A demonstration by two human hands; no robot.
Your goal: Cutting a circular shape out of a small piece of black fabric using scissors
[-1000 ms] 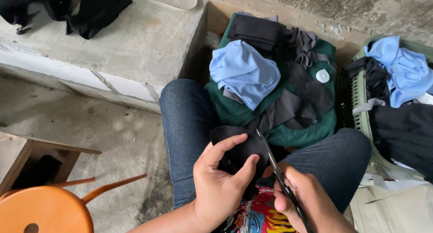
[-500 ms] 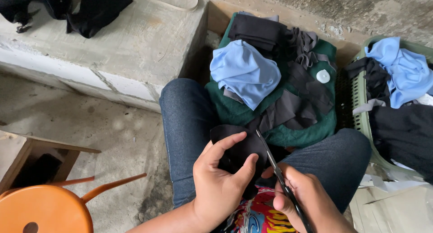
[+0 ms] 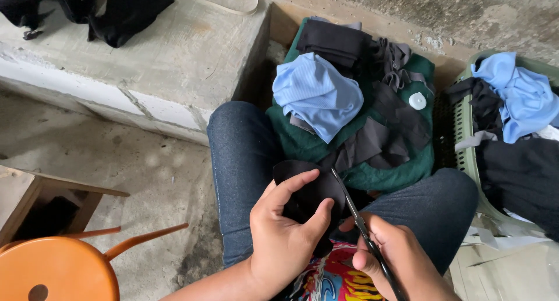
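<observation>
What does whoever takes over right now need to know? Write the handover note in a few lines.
Left hand: grips the black fabric piece over the lap, thumb and fingers pinching it.
Right hand: holds the scissors, blades against the fabric's right edge.
Nearby: a heap of black, grey and light blue cloth on a green garment between the knees; a green basket of more cloth at the right.
Done: whether a cut has started cannot be told.
Left: trimming this piece looks unfinished; the heap and the basket are full of cloth.
</observation>
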